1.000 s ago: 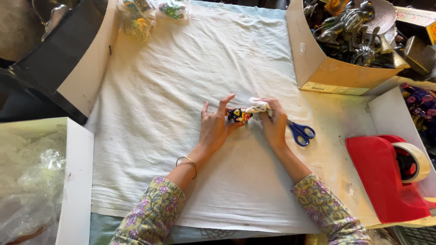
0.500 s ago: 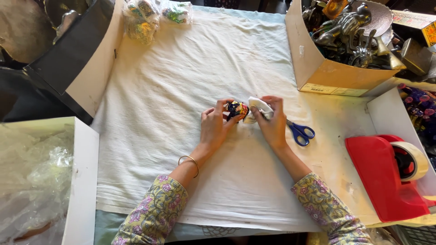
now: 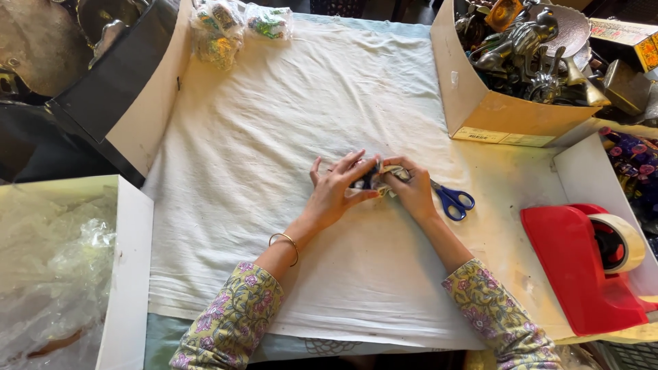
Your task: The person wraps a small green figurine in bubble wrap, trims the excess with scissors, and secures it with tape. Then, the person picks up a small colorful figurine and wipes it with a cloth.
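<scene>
Both my hands meet over the middle of a white cloth (image 3: 288,137) spread on the table. My left hand (image 3: 337,192) and my right hand (image 3: 413,192) together clasp a small dark, multicoloured object wrapped in clear plastic (image 3: 380,179). Fingers hide most of it, so only a crumpled bit shows between the hands. Blue-handled scissors (image 3: 454,201) lie on the cloth just right of my right hand, their blades hidden behind it.
A red tape dispenser (image 3: 582,267) with a tape roll sits at the right. A cardboard box (image 3: 507,113) of metal figurines stands at the back right. Plastic-wrapped items (image 3: 229,27) lie at the cloth's far edge. A white box of clear plastic wrap (image 3: 62,267) is at the left.
The small colourful object, plainly visible between the fingers earlier, is now mostly covered as both hands have closed around it and its plastic wrap.
</scene>
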